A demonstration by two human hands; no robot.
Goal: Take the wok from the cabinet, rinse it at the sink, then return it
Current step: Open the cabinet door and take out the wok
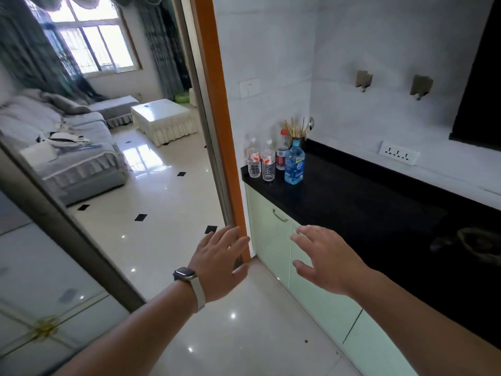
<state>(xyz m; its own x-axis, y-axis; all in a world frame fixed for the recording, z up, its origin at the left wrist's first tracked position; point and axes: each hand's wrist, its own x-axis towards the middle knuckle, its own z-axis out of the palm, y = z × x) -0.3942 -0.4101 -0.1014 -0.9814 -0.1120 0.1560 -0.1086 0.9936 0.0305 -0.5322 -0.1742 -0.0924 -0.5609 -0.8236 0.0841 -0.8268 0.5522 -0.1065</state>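
A pale green cabinet with shut doors and a metal handle runs under a black countertop. My right hand hovers in front of the cabinet doors, fingers spread, holding nothing. My left hand, with a watch on its wrist, is held out over the floor beside the orange door frame, also open and empty. No wok and no sink are in view.
Several bottles, one of them a blue bottle, and a utensil holder stand at the counter's far left end. A power strip and two hooks are on the wall. A glass sliding door is at the left; a living room lies beyond.
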